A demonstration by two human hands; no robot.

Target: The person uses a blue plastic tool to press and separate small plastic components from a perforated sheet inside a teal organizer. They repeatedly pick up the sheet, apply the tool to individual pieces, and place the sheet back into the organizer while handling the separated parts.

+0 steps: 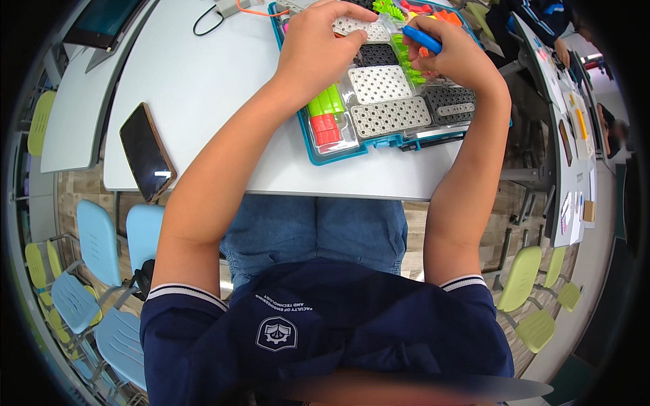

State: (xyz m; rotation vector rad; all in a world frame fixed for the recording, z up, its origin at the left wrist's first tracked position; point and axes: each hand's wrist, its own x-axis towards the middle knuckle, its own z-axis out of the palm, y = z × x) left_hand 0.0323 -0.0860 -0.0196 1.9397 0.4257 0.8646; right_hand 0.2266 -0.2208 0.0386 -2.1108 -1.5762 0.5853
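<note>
A teal-edged parts case [338, 158] lies on the white table, filled with perforated plates and coloured plastic pieces. Over its far part hovers my left hand [321, 42], thumb and index finger apart, next to a white perforated plate [357, 28]. At the case's right side, my right hand [452, 55] grips a short blue rod-like piece [422, 39] whose exact kind I cannot make out. Between the hands and nearer me sit a black plate [377, 55], another white plate [380, 84] and a grey plate [391, 117].
Green blocks [326, 101] and red blocks [325, 128] fill the case's left compartment. A dark phone [145, 150] lies at the table's left, and an orange cable [257, 12] runs behind. Blue chairs [98, 240] stand on the left; green chairs [520, 284] stand on the right.
</note>
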